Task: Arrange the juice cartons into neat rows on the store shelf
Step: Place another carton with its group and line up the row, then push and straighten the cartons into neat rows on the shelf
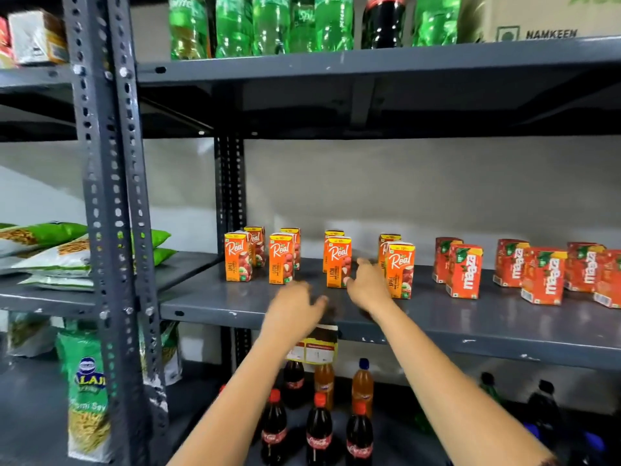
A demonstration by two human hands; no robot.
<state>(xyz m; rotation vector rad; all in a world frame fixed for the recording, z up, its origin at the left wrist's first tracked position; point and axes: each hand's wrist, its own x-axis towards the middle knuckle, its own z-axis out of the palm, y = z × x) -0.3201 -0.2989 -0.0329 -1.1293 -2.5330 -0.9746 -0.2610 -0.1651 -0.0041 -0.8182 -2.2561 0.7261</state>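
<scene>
Several orange Real juice cartons stand upright in pairs on the grey middle shelf (215, 297): an apple carton (237, 262), a litchi carton (281, 258), a second litchi carton (338, 262) and another apple carton (400, 270), each with one more behind it. Red Maaza cartons (465, 272) stand further right. My right hand (368, 284) reaches between the second litchi carton and the right apple carton, fingers spread, fingertips touching the litchi carton's right side. My left hand (295, 306) hovers over the shelf's front, below the litchi cartons, holding nothing.
Green soda bottles (268, 25) and a cardboard box (544, 18) sit on the shelf above. Cola and orange drink bottles (319, 428) stand below. A perforated grey upright (111, 213) rises at left, with snack bags (47, 253) on the neighbouring rack.
</scene>
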